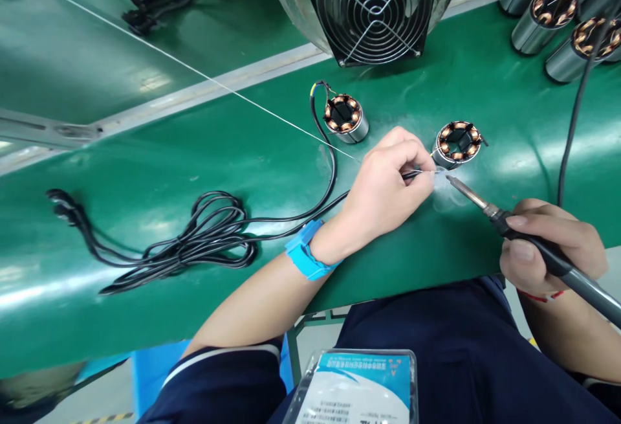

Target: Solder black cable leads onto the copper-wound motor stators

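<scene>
My left hand (391, 175) pinches the end of a black power cable (334, 202) together with a thin strand of solder wire (262, 109), which runs up to the far left. In my right hand (553, 243) is a soldering iron (468, 196), held like a pen. Its tip is close to the cable end just past my left fingertips, with a faint wisp of smoke there. Right behind the tip stands a motor stator (458, 144) with copper windings. Another stator (346, 118) stands further left, with a black cable joined to it. My fingers hide part of the cable end.
Coiled black cords with plugs (194, 243) lie on the left of the green bench (160, 165). A fan with a wire guard (376, 10) stands at the back. Several more stators (546, 19) crowd the back right. The iron's cord (571, 133) hangs at the right.
</scene>
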